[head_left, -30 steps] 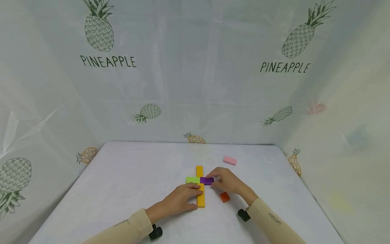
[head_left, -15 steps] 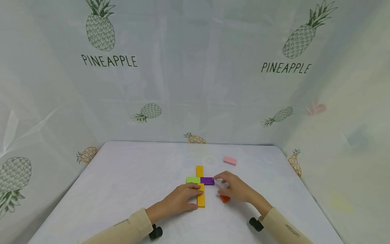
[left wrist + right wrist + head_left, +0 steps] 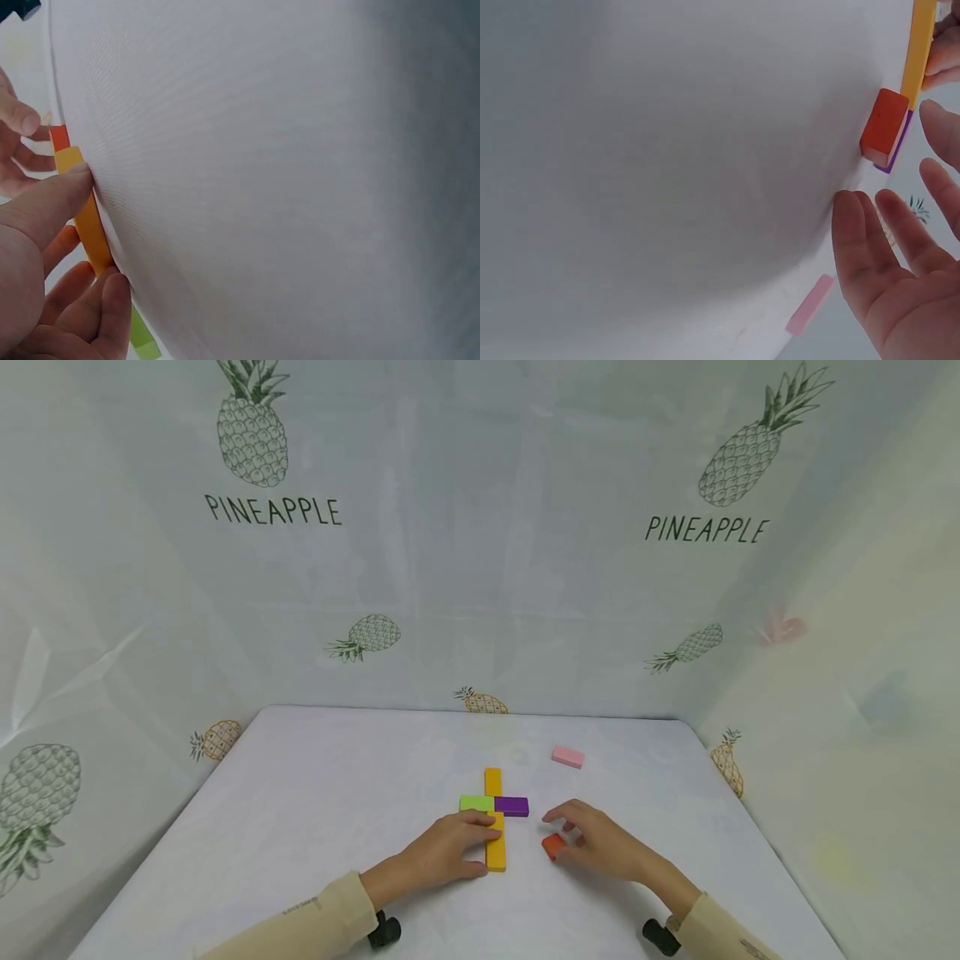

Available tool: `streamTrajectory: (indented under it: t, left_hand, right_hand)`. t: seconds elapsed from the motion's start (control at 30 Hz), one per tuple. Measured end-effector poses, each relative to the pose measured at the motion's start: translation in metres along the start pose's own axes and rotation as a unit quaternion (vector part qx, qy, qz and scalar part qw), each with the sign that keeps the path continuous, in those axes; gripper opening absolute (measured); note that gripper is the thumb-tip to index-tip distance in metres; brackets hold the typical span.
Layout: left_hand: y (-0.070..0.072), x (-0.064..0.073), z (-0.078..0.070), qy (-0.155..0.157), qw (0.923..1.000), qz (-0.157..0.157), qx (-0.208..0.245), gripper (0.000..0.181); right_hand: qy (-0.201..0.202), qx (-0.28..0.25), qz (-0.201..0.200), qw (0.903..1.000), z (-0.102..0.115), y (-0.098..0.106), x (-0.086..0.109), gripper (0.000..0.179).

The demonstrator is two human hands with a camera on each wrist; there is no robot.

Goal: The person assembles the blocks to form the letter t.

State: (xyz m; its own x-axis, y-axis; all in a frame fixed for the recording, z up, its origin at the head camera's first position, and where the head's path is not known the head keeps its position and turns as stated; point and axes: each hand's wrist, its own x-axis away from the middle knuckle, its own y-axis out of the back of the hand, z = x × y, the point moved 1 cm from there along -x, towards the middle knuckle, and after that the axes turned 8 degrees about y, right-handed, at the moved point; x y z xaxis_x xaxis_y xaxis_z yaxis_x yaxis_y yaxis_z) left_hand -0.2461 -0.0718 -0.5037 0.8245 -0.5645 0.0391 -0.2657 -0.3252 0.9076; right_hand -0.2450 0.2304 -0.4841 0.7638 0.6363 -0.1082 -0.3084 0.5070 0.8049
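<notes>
In the head view my left hand (image 3: 438,850) holds the near yellow block (image 3: 497,858); the left wrist view shows the thumb on one end of this yellow block (image 3: 88,229) and fingertips along it. Beyond it lie a green block (image 3: 474,803) and a purple block (image 3: 512,807), end to end, with another yellow block (image 3: 492,780) behind them. My right hand (image 3: 609,845) hovers just right of a small orange-red block (image 3: 553,847), fingers spread and loosely bent. In the right wrist view the fingers stand apart from that red block (image 3: 885,126).
A pink block (image 3: 567,757) lies toward the back right of the white table (image 3: 360,760). A pineapple-print curtain (image 3: 480,543) rises behind the table and along both sides. Each wrist carries a small black camera.
My right hand has left the purple block and moved right and nearer, to beside the orange-red block. My left hand stays on the near yellow block.
</notes>
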Motion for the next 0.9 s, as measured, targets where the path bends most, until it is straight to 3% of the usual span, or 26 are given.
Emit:
streamTrajectory:
  t: [0.3,0.9]
  left_hand:
    - [-0.001,0.001,0.001,0.001,1.0000,0.003,0.002,0.052]
    - [0.000,0.001,-0.001,0.000,1.0000,0.003,0.005,0.052]
  right_hand:
    - [0.018,-0.003,0.002,0.9998,-0.003,-0.002,0.013,0.035]
    - [0.042,0.017,-0.022,0.9987,-0.007,-0.004,0.015,0.028]
